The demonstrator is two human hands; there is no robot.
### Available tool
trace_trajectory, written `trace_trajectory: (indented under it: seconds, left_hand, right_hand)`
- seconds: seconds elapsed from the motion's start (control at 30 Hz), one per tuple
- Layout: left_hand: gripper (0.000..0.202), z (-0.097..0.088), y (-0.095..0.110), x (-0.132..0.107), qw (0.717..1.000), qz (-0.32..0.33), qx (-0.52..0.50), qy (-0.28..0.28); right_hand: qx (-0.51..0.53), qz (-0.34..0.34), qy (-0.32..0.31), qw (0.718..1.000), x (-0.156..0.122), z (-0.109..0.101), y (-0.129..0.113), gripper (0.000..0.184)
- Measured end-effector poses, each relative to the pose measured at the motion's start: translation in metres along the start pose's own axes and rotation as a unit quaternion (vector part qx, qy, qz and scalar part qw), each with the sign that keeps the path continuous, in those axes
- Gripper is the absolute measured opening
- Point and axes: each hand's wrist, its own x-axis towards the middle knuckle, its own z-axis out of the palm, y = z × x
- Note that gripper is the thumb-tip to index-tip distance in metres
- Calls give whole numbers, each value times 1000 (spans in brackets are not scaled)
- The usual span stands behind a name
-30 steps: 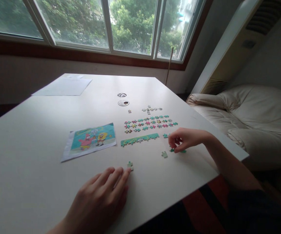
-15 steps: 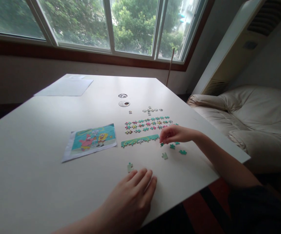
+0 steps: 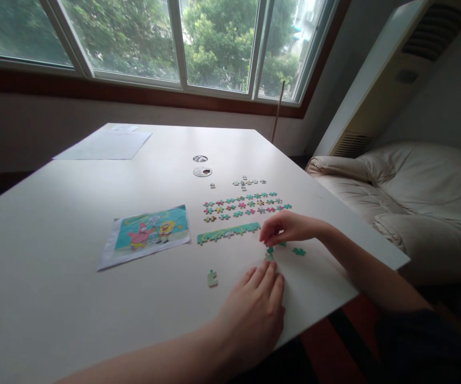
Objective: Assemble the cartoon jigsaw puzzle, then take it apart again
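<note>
My right hand [image 3: 290, 226] pinches a small green puzzle piece [image 3: 269, 249] between thumb and fingers, just above the white table. Right below it lies a pale green puzzle piece [image 3: 269, 256], partly covered by the fingertips of my left hand [image 3: 256, 309]. That left hand rests on the table with its fingers stretched forward. Beyond my right fingers is a joined strip of puzzle [image 3: 228, 233], green with yellow. A second pale edge piece [image 3: 212, 278] lies to the left of my left hand. To the right is a loose green piece [image 3: 299, 251].
Several rows of colourful puzzle pieces [image 3: 241, 205] lie behind the strip, with greyish pieces [image 3: 249, 182] farther back. A printed cartoon picture [image 3: 150, 232] lies at the left. Two round cutouts [image 3: 202, 172] and white paper [image 3: 106, 144] are farther off. A pale sofa [image 3: 426, 213] stands right.
My left hand has slid right and forward from beside the left pale piece to the other pale piece. My right hand has brought the green piece slightly nearer, above that pale piece.
</note>
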Motion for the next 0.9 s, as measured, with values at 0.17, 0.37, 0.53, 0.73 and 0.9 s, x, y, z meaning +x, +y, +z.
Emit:
trace_trajectory:
  seconds: [0.17,0.37,0.53,0.73,0.9]
  left_hand:
    - [41,-7,0,0,999,-12,-20,-23]
    - [42,-8,2,1,999,-22,-15,-25]
    - [43,-5,3,-1,999,-22,-11,-22]
    - [43,-5,2,0,999,-23,-11,-27]
    - [43,-7,2,-1,999,-26,-16,-25]
  right_hand:
    - [-40,-17,15,999,1,3,0,26]
    - [-135,-54,21,989,2,5,1,18]
    - [-180,-87,31,979,1,7,-2,16]
    - [-224,-108,41,968,0,10,-4,19]
    - [-227,-79,49,970,-7,-1,-4,21]
